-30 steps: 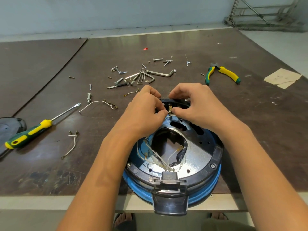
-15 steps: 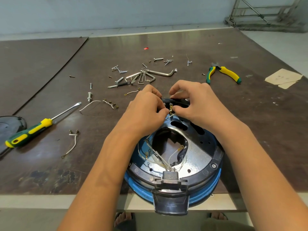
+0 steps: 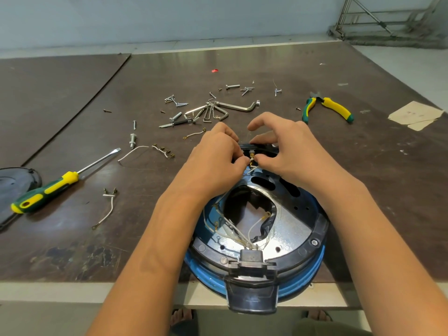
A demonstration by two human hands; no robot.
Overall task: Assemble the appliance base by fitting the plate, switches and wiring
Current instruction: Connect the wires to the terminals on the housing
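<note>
— Hands first: where do they sit in the head view?
— Left hand [image 3: 213, 161] and right hand [image 3: 288, 151] meet over the far rim of the appliance base [image 3: 312, 272], fingertips nearly touching.
— Gripping anything?
— The left hand pinches the end of a white wire [image 3: 252, 169] between thumb and forefinger. The right hand, fingers curled, pinches the brass terminal [image 3: 252, 156] on the black switch block [image 3: 245, 148], with its forefinger lifted clear.
— And the base itself?
— It lies between the forearms at the near edge of the desk [image 3: 388, 190], its black socket [image 3: 252, 258] overhanging toward the person. Thin wires cross the opening in the shiny plate [image 3: 291, 229].
— Any writing?
— Faint marks on a paper scrap [image 3: 414, 113] at far right are too faint to read. Any lettering on the screwdriver [image 3: 48, 190] at left and the pliers [image 3: 327, 107] beyond the right hand is too small to tell.
</note>
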